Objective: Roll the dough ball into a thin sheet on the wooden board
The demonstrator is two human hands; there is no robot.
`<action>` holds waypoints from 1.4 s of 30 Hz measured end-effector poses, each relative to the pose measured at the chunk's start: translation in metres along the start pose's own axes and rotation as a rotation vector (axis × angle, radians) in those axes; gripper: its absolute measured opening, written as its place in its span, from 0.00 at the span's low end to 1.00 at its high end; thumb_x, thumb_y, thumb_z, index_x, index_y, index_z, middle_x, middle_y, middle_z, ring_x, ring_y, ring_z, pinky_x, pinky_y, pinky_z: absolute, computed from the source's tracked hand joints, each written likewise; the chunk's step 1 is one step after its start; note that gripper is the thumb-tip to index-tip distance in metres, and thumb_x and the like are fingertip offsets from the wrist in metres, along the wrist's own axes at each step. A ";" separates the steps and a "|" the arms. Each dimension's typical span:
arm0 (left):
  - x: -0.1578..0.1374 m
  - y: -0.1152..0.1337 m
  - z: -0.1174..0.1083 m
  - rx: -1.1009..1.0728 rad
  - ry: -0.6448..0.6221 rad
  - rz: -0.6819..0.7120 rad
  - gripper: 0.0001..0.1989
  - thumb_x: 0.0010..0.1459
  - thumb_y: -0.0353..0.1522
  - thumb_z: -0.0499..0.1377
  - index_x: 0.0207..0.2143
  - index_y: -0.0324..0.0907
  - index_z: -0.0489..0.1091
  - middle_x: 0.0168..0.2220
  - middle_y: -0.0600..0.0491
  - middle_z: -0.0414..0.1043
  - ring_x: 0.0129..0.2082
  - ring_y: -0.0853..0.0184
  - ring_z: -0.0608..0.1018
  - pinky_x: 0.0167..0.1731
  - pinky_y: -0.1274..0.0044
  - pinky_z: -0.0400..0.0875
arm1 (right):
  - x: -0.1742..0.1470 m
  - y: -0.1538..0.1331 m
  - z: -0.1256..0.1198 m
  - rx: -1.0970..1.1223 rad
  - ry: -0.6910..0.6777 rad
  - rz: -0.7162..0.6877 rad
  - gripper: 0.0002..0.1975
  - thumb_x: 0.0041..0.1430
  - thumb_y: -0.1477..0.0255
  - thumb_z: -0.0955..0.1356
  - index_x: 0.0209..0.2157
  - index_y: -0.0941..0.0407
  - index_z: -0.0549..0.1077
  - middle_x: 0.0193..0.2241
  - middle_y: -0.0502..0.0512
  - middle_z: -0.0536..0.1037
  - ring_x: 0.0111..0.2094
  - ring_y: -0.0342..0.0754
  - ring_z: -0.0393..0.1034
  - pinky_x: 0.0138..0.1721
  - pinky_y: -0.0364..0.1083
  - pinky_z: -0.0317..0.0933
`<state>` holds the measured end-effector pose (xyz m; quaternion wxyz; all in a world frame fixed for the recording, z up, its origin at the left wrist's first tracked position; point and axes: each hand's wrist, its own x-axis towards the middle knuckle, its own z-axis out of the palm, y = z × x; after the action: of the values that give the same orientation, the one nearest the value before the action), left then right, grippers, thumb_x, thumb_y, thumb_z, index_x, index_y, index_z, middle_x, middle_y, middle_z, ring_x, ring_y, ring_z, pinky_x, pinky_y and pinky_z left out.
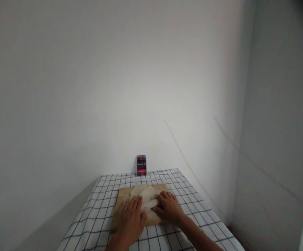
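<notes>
The head view looks down a narrow tabletop (93,216) covered with one white cloth (193,209) checked in dark lines, set against pale walls that meet in a corner at the right.

One wooden board (122,205) lies in the middle of the cloth, its long side across the view. On it rests one piece of pale dough (142,192), flattened at the far end and rolled or folded into a thicker ridge at the near end.

Two hands are on the dough. The left hand (132,218) lies palm down, fingers (135,203) straight and close together, their tips on the near edge of the dough. The right hand (169,208) sits just beside it, fingers (159,200) curled and close together, pressing on the right end of the ridge. Neither hand grips anything; both bear flat on the dough. Both forearms come in from the bottom edge.

At the far end of the tabletop, against the wall, stands one small dark box (141,165); its face is blurred, with a red strip near the bottom. It stands well apart from the board.
</notes>
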<state>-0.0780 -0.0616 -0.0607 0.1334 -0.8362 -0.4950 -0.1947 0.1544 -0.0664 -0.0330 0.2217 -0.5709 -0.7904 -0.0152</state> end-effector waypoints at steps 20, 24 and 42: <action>0.129 -0.089 0.020 -0.086 -0.148 0.069 0.24 0.72 0.39 0.45 0.64 0.43 0.67 0.65 0.44 0.70 0.67 0.52 0.68 0.63 0.52 0.64 | 0.051 -0.009 0.001 0.059 -0.070 0.189 0.22 0.75 0.56 0.56 0.45 0.53 0.75 0.37 0.59 0.83 0.40 0.57 0.79 0.37 0.50 0.65; 0.126 -0.096 0.033 -0.092 -0.099 0.154 0.23 0.71 0.36 0.47 0.64 0.44 0.67 0.65 0.48 0.69 0.68 0.55 0.67 0.66 0.56 0.62 | 0.053 -0.007 0.012 0.026 0.038 0.189 0.18 0.73 0.63 0.57 0.43 0.52 0.76 0.45 0.61 0.81 0.50 0.58 0.74 0.46 0.52 0.66; 0.053 -0.083 0.008 -0.105 0.052 0.178 0.23 0.74 0.36 0.45 0.66 0.42 0.65 0.66 0.51 0.69 0.67 0.59 0.68 0.66 0.60 0.67 | 0.003 -0.018 0.045 0.078 -0.037 0.126 0.28 0.70 0.54 0.61 0.66 0.50 0.68 0.67 0.56 0.66 0.68 0.61 0.60 0.67 0.60 0.59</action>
<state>-0.1263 0.0228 -0.0411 0.1189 -0.8774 -0.4043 -0.2293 0.1224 -0.0578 -0.0684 0.2298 -0.6108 -0.7567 0.0401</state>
